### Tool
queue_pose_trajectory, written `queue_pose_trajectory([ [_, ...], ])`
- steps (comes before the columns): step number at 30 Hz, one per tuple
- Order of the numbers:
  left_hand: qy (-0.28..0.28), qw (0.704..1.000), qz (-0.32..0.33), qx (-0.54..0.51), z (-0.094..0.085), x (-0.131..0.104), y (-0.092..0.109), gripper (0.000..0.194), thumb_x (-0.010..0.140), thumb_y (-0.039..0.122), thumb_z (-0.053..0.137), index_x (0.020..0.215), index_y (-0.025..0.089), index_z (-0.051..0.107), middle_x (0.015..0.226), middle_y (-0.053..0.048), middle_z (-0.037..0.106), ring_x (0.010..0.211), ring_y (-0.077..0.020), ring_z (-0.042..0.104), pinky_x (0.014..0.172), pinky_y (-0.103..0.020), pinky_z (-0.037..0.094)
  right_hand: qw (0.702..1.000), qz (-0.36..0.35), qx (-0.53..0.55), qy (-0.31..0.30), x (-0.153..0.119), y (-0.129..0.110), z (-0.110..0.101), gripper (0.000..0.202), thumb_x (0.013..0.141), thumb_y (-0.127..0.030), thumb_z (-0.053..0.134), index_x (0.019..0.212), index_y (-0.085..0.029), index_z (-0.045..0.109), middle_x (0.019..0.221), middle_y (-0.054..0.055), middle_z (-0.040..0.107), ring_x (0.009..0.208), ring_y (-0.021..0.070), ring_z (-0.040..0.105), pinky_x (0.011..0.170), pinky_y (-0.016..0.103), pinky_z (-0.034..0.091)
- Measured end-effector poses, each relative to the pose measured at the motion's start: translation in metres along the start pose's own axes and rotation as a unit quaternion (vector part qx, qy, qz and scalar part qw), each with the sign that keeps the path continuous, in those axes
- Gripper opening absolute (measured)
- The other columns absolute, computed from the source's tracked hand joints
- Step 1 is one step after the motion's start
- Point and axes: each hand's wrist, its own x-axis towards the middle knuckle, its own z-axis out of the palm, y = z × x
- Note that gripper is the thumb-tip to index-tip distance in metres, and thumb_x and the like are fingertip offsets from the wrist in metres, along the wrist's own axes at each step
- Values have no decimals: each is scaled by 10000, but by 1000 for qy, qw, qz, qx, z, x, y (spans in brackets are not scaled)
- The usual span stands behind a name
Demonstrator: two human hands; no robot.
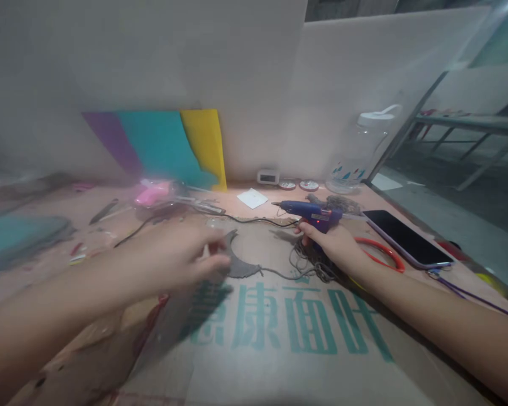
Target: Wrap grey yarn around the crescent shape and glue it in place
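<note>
My right hand (322, 239) is wrapped round the handle of a blue glue gun (307, 210), whose nozzle points left and whose small red light is lit. Blurred by motion, my left hand (207, 254) is over the left side of a grey crescent-shaped piece (243, 269); its fingers are bent together, and what they hold, if anything, is too smeared to tell. A grey cord (283, 276) runs from the crescent to a tangled heap below the glue gun. Both lie on cardboard (262, 372) printed with green characters.
Behind stand coloured sheets (156, 144), a small digital display (268, 177) and a clear bottle (351, 152). A phone (406, 237) and red-handled scissors (381, 251) lie right. A pink object (152, 194) is at back left. A black cable (254, 221) crosses the table.
</note>
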Motion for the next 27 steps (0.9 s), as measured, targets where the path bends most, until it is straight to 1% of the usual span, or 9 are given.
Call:
queue_pose_trajectory([
  [2,-40,998,-32,37,16,42,-11,282,883,465,530,992,278,712,912,-18,741,771,-219,667,628,-298,450,1000,3,21,15,0,-1,0,369,862,-494,562,834,-160,716,683,67,708,694,214,667,666,299,496],
  [7,-24,990,-116,81,55,145,-27,535,886,533,488,1261,172,613,1266,-134,655,1130,-304,617,917,-358,462,999,4,41,14,2,2,2,379,850,-503,578,831,-155,726,643,58,679,651,198,639,644,292,471],
  [9,-13,989,-125,84,69,173,-32,642,904,588,421,1331,124,545,1334,-182,596,1218,-324,562,985,-382,435,998,6,54,15,3,3,3,385,831,-509,594,849,-148,728,601,43,653,612,190,619,618,288,456],
  [12,-15,987,-135,88,88,194,-43,736,866,617,472,1402,113,464,1407,-218,521,1300,-357,488,1044,-424,398,998,7,58,11,3,5,3,408,820,-526,597,840,-142,733,571,38,633,583,181,597,590,281,441],
  [18,-90,989,-106,57,93,195,-68,399,812,283,612,1205,233,655,1195,-77,705,1055,-253,661,936,-331,487,999,-17,30,-11,3,7,2,413,840,-528,571,860,-150,736,566,34,624,575,180,584,565,277,431],
  [21,-46,995,-83,44,86,181,-65,485,859,209,540,1345,208,549,1379,-88,594,1194,-239,591,1003,-314,449,1000,-18,-7,-21,2,6,1,399,863,-520,547,848,-168,736,594,40,642,589,183,593,561,277,434],
  [23,-4,997,-70,37,80,161,-55,472,911,227,475,1379,172,506,1445,-111,524,1262,-243,535,1049,-327,415,999,-20,-16,-20,0,4,1,386,868,-507,545,830,-174,736,618,47,659,613,188,610,573,277,443],
  [25,12,998,-53,27,73,130,-39,371,937,276,456,1271,188,594,1331,-95,610,1204,-241,566,1029,-333,428,999,-22,-17,-17,-2,1,1,369,861,-491,552,829,-175,738,628,47,664,635,193,625,593,275,460],
  [27,-2,1000,17,5,67,91,-20,282,951,317,452,1067,213,688,1134,-67,693,1093,-235,611,979,-346,458,999,-26,-19,-10,-4,-1,1,350,841,-479,569,824,-173,738,630,41,662,645,194,633,614,276,477],
])
